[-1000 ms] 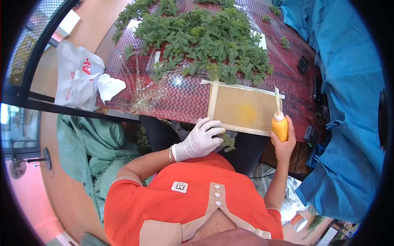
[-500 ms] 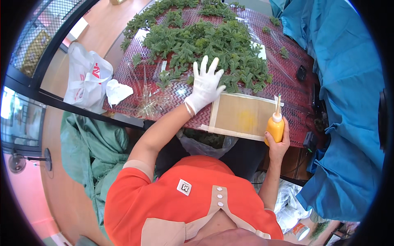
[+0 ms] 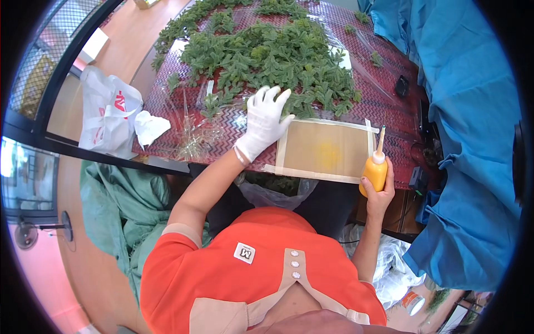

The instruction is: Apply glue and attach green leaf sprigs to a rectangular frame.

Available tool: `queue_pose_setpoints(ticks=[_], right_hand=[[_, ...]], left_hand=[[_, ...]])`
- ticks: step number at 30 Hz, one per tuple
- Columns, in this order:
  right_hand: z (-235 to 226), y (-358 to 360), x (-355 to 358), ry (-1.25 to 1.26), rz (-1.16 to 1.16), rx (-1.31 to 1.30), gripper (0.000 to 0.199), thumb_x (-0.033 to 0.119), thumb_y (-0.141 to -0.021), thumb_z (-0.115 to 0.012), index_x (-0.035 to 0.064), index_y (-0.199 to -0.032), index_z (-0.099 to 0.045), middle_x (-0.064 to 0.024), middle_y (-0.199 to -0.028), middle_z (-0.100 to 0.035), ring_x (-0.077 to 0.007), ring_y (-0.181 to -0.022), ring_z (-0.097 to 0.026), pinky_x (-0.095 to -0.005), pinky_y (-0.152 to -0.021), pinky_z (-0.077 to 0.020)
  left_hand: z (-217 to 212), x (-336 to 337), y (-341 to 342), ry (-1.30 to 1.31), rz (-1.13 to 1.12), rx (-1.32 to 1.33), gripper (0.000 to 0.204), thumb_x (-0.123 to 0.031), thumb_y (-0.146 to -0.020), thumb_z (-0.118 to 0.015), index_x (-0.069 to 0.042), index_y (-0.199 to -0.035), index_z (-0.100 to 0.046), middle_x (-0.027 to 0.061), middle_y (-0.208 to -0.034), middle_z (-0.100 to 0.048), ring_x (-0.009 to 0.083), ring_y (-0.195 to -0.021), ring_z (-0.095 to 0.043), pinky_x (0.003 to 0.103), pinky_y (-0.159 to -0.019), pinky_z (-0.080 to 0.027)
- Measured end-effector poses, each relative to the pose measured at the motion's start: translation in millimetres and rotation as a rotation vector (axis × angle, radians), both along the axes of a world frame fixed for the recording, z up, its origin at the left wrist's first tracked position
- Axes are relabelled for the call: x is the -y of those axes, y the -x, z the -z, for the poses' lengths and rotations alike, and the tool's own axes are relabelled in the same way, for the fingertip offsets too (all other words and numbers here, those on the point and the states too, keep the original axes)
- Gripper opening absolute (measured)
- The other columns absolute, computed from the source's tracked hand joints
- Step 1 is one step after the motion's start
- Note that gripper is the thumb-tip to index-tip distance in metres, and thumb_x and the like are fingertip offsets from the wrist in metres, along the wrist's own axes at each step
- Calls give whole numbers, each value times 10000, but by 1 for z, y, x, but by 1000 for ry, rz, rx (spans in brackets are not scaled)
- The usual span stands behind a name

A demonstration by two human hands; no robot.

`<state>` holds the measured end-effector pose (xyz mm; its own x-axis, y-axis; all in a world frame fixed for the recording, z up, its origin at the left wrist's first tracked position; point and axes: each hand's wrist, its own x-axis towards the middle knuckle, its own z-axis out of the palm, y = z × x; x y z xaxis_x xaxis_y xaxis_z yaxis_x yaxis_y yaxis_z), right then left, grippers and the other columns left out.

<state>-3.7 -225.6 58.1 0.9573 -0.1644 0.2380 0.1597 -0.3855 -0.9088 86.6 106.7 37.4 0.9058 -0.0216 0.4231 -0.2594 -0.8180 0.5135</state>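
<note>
Holding white-gloved left hand (image 3: 262, 121) with fingers apart by leafy green sprigs (image 3: 283, 55). Clamping bare right hand (image 3: 380, 199) around yellow rounded bottle (image 3: 373, 175).

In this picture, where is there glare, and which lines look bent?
Head view: a glare spot shines on the red mat, left of the gloved left hand; the window at far left is partly washed out; the pink wall's edge curves.

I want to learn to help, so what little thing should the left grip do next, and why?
Maybe the gloved left grip should gently close on one of the green sprigs nearest it. It reaches right up to them with fingers parted and seems to hold nothing, while the right grip is busy holding the yellow bottle.
</note>
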Motion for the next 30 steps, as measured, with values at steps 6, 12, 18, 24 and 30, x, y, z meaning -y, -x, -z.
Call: queue_pose_setpoints(ticks=[6, 12, 18, 24, 30], right_hand=[[-5, -2, -13, 4, -14, 44, 768, 0, -732, -792, 84, -1445, -519, -134, -1350, -622, -280, -1128, -628, -352, -1002, -494], [-7, -1, -9, 1, 0, 0, 777, 1, -725, -798, 86, -1446, -520, -131, -1344, -627, -280, -1118, -632, -350, -995, -498], [-5, -1, -11, -3, -17, -5, 783, 2, -722, -808, 85, -1446, -522, -131, -1334, -633, -276, -1108, -636, -348, -983, -503], [-5, -1, -15, 9, -28, -30, 783, 9, -723, -816, 86, -1445, -523, -130, -1329, -637, -274, -1102, -638, -346, -980, -501], [-5, -1, -18, 34, -63, 6, 780, 15, -725, -822, 79, -1442, -525, -131, -1327, -637, -277, -1105, -637, -347, -985, -498]], left_hand=[[-18, 1, -15, -317, -106, 270, 333, -172, -773, -741, -170, -1098, -670, 60, -1370, -587, 326, -1357, -456, 481, -1102, -370], [-10, 0, 13, -226, 270, 183, 367, -166, -776, -730, -172, -1139, -674, 67, -1366, -585, 351, -1377, -428, 479, -1107, -367], [-14, 0, 36, -228, 218, 178, 385, -143, -777, -728, -141, -1159, -680, 77, -1330, -594, 322, -1270, -524, 450, -1052, -417], [1, -9, 43, 19, 157, 93, 429, -133, -769, -709, -125, -1193, -651, 90, -1256, -600, 280, -1101, -590, 393, -1002, -428], [16, -12, 41, 29, 207, -14, 508, -62, -772, -710, -103, -1271, -627, 103, -1261, -611, 284, -1066, -609, 368, -933, -480]])
